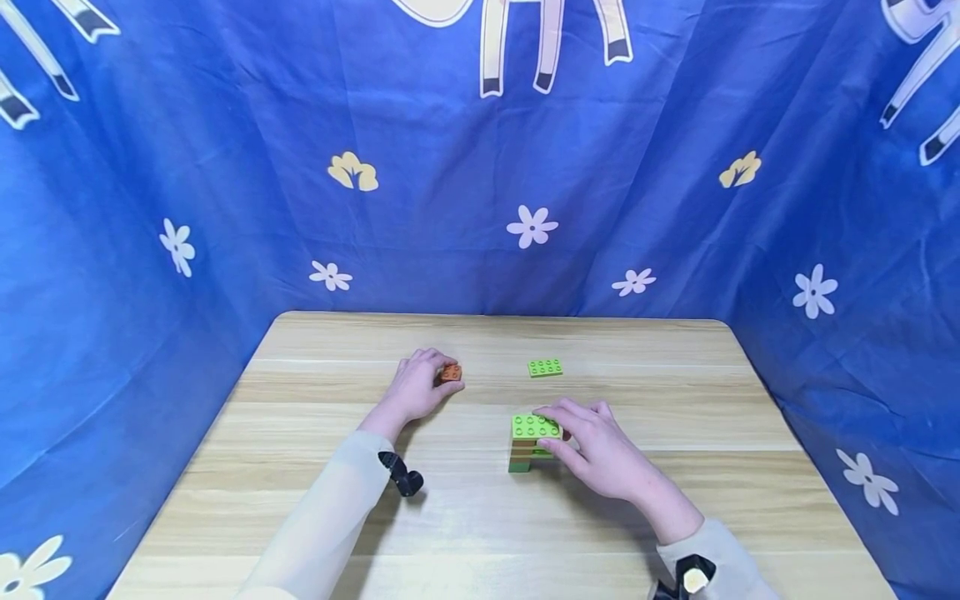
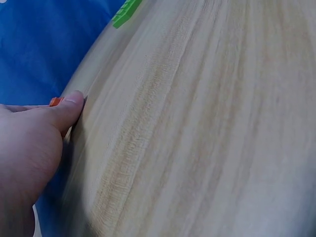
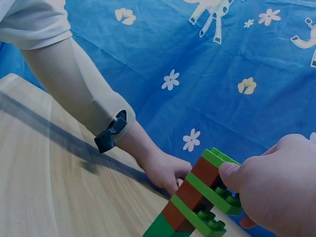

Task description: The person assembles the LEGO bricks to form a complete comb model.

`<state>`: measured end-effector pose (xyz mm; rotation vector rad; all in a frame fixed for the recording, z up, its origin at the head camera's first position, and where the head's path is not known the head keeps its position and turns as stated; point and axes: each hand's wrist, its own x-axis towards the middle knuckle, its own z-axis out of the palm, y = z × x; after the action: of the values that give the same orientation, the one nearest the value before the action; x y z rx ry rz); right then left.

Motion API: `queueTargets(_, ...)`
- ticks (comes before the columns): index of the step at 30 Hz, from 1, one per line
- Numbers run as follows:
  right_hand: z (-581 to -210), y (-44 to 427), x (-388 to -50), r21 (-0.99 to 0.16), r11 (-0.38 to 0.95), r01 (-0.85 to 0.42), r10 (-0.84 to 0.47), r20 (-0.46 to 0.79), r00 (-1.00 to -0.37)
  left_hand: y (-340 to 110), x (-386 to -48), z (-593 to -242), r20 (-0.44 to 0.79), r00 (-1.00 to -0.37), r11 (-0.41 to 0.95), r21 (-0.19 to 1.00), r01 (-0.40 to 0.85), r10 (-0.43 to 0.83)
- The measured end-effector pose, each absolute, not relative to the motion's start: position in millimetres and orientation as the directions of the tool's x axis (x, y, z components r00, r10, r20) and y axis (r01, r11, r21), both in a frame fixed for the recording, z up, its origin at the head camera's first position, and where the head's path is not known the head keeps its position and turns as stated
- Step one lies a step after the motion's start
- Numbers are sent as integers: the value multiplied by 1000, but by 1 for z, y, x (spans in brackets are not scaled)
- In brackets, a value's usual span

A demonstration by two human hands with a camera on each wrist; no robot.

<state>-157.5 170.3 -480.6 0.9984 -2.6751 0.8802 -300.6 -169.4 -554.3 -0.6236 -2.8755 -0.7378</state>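
My left hand (image 1: 424, 385) pinches a small orange brick (image 1: 451, 372) between thumb and fingers, low over the table's left middle. Only a bit of that orange brick (image 2: 56, 101) shows behind the thumb in the left wrist view. To the right, my right hand (image 1: 596, 450) grips the upper right side of a block tower (image 1: 521, 454). This tower (image 3: 197, 190) alternates brown bricks and light green plates above a dark green base, with light green ledges sticking out on one side. The right thumb lies against its top; the other fingers are partly hidden.
A loose light green plate (image 1: 545, 368) with studs lies flat behind the tower. The wooden table (image 1: 465, 517) is bounded by a blue patterned curtain (image 1: 442, 250) at the back and both sides.
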Motion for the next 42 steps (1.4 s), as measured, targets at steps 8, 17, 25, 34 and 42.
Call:
queueTargets(8,-480,170,-158,-475,603,-641,-552,331,-765,-170,-294,-550,203,-920,790,470,393,336)
queueTargets(17,-480,169,-157,-472,603,-643,-551,337,-764,-164,-279,-540,249,-900,759,485,435,357)
queueTargets(25,-481,170,-157,-477,602,-640,-549,335,-766,-142,-253,-523,329,-851,688,502,525,409)
queueTargets(34,-482,170,-158,-476,588,-654,-553,353,-754,-115,-217,-498,426,-773,575,517,634,470)
queueTargets(42,-483,171,-158,-477,588,-653,-558,346,-755,-98,-196,-480,476,-729,521,510,685,492)
